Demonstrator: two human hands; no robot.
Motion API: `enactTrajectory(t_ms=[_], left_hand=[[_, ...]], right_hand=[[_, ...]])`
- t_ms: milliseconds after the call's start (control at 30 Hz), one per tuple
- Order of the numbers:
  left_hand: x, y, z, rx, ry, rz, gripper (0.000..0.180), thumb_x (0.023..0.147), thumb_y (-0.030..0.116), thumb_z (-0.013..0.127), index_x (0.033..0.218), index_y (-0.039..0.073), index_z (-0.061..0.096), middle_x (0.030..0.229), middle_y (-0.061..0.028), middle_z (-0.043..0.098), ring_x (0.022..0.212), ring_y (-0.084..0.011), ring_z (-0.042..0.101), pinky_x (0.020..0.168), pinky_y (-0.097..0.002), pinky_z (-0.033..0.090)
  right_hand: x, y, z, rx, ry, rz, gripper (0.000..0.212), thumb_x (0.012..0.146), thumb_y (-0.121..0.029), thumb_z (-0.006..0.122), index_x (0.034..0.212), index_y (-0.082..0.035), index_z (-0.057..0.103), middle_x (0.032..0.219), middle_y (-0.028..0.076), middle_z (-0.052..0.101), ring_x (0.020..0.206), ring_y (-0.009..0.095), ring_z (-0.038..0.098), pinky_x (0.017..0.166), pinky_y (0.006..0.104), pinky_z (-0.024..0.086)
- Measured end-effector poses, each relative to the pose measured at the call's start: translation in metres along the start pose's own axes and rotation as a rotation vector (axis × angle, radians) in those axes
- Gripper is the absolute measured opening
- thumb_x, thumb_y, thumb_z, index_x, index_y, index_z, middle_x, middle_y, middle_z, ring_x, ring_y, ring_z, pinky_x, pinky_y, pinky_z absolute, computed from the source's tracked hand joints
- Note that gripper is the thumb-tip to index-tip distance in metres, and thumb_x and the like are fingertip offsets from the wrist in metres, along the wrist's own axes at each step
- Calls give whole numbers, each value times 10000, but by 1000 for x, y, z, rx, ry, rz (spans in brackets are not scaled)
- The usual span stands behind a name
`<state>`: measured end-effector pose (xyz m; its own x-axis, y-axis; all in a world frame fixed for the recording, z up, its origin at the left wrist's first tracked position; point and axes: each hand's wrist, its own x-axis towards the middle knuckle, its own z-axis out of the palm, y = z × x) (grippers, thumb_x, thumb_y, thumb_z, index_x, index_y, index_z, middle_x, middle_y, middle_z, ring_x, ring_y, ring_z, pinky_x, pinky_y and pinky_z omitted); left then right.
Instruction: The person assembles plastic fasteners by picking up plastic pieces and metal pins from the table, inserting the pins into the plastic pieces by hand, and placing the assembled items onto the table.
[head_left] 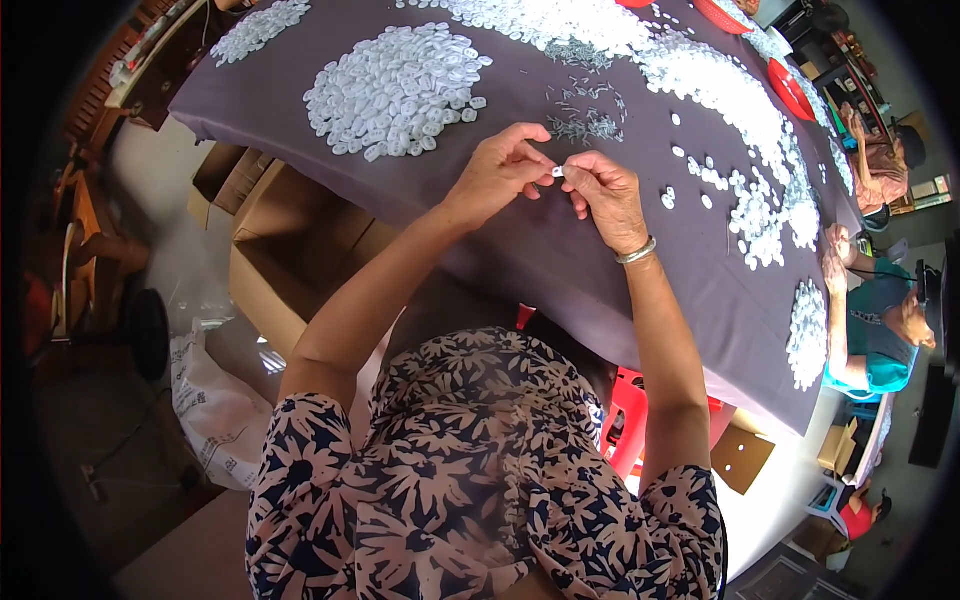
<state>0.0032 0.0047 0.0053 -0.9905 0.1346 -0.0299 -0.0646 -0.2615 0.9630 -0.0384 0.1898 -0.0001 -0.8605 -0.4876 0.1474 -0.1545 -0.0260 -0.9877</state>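
Observation:
Both my hands meet above the near part of the cloth-covered table. A small white plastic piece (pixel 558 172) shows between their fingertips. My right hand (pixel 612 200), with a silver bangle at the wrist, pinches it between thumb and forefinger. The fingertips of my left hand (pixel 497 178) are drawn together at the piece's left side; whatever they hold is too small to make out. Beyond my left hand lies a heap of white plastic pieces (pixel 395 92). Small grey metal pins (pixel 588 126) are scattered on the cloth just beyond both hands.
A dark purple cloth (pixel 520 235) covers the table. More white pieces (pixel 735 100) spread along its far and right sides, with red baskets (pixel 790 90) among them. An open cardboard box (pixel 285 255) and a white sack (pixel 215 400) stand at left. Other people (pixel 875 335) sit at right.

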Motion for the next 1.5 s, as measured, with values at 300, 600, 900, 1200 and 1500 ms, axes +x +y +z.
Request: enactTrajectory(t_ms=[300, 600, 900, 1200, 1500], left_hand=[[4, -13, 3, 255, 98, 252, 355, 834, 56, 656, 1164, 29, 529, 844, -33, 663, 748, -69, 607, 627, -219, 495], [8, -8, -13, 289, 187, 263, 376, 828, 33, 650, 1174, 45, 504, 832, -5, 628, 760, -58, 568, 643, -214, 460], [7, -17, -13, 585, 183, 377, 407, 822, 29, 644, 1186, 29, 462, 829, -46, 636, 732, -88, 570, 674, -238, 472], [13, -23, -8, 539, 185, 345, 369, 814, 45, 645, 1157, 44, 507, 803, -26, 623, 708, -92, 558, 676, -241, 463], [15, -22, -3, 650, 154, 299, 502, 809, 60, 651, 1252, 51, 416, 818, -53, 640, 767, -150, 613, 728, -286, 486]], right_hand=[[3, -1, 5, 11, -4, -25, 96, 900, -100, 607, 835, -29, 616, 688, -4, 585, 510, 18, 466, 419, 168, 379], [27, -8, -18, -393, -80, -98, 74, 882, -121, 632, 856, -52, 639, 716, -44, 584, 621, 23, 483, 538, 190, 407], [38, -9, -7, -751, -269, -179, 85, 773, -19, 667, 838, -24, 612, 673, 44, 556, 593, 83, 491, 564, 240, 416], [33, 3, -11, -94, 2, 44, 51, 851, -13, 570, 839, -50, 604, 719, -17, 583, 606, 23, 484, 497, 174, 390], [33, 14, -2, -131, 19, -192, 161, 882, -12, 587, 1040, -37, 609, 841, -5, 639, 683, 26, 538, 541, 171, 411]])
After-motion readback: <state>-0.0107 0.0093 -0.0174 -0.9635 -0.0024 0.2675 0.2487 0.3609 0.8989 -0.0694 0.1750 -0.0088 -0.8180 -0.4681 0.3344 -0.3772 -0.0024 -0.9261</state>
